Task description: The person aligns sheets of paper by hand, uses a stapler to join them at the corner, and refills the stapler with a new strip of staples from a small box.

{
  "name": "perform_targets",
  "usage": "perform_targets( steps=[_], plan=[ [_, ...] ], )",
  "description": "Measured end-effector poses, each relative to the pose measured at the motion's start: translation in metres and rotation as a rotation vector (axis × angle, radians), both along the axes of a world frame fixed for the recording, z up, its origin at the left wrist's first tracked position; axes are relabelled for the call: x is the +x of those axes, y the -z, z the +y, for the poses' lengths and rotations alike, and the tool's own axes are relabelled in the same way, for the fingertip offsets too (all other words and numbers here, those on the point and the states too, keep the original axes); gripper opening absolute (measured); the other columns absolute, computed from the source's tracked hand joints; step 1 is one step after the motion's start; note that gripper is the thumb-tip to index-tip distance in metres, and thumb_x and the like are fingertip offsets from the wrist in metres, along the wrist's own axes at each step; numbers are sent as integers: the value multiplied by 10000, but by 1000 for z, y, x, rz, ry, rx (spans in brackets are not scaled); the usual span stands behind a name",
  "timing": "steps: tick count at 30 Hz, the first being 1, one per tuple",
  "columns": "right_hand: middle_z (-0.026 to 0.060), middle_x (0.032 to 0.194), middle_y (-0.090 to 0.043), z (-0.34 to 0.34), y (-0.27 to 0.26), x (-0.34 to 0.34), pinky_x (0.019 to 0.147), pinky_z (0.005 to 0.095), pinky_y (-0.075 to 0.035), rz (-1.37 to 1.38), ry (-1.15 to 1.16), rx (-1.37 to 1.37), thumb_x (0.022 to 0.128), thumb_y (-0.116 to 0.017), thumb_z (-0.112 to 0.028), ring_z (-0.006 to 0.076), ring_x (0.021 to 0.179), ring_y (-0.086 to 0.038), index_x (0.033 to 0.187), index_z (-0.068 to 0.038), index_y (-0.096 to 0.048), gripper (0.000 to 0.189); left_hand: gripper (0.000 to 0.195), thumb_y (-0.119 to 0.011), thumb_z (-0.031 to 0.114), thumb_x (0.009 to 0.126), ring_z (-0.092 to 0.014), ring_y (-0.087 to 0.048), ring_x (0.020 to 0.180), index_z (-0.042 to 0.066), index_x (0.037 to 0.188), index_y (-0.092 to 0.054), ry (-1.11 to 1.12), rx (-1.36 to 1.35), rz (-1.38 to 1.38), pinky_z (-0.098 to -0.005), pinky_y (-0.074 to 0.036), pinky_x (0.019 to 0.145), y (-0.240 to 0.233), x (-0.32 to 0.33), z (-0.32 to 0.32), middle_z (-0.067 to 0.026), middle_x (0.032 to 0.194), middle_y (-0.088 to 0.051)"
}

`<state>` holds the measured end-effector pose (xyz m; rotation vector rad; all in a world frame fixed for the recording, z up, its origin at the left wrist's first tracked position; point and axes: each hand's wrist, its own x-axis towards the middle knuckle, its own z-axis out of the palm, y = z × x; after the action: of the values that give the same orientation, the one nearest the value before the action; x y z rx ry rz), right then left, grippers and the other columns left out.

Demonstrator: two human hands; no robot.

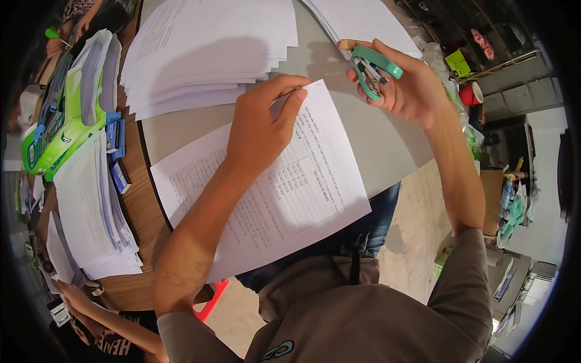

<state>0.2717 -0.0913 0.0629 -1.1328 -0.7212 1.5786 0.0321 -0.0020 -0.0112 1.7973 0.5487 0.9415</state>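
Note:
My left hand (268,118) pinches the top corner of a printed paper document (327,168) between thumb and fingers. A small staple shows at that corner. The sheets lie slanted over the near edge of the grey tabletop (381,149), partly covered by my left forearm. Off to the right, raised above the table, my right hand (399,86) holds a green handheld stapler (372,70), whose jaws are apart and touch no paper. One fingertip of that hand has a tan covering.
Fanned stacks of printed paper (204,50) lie at the table's far side, with another stack (363,22) at the far right. On the wooden table (136,199) at left are a paper pile (91,213), small blue boxes (120,177) and green-white packaging (68,118). A co-worker's arm (109,317) reaches in at lower left.

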Motion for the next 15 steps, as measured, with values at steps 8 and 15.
perform_targets(
  steps=[8, 15],
  plan=[
    [217, 1071, -708, -33, -12, -12, 691, 289, -606, 113, 28, 58, 1064, -510, -414, 192, 798, -718, 1427, -13, -528, 541, 172, -616, 101, 990, -213, -713, 914, 15, 1094, -723, -4, -3, 14, -318, -529, 844, 1, 2, -1, -109, 965, -753],
    [220, 1029, -695, -48, -17, -15, 628, 282, -561, 37, -121, 161, 1051, -506, -450, 212, 759, -702, 1462, 5, -492, 613, 182, -613, 99, 994, -210, -709, 929, 12, 1109, -724, 0, -18, 37, -310, -526, 857, -3, 1, -2, -108, 954, -748]
  ],
)
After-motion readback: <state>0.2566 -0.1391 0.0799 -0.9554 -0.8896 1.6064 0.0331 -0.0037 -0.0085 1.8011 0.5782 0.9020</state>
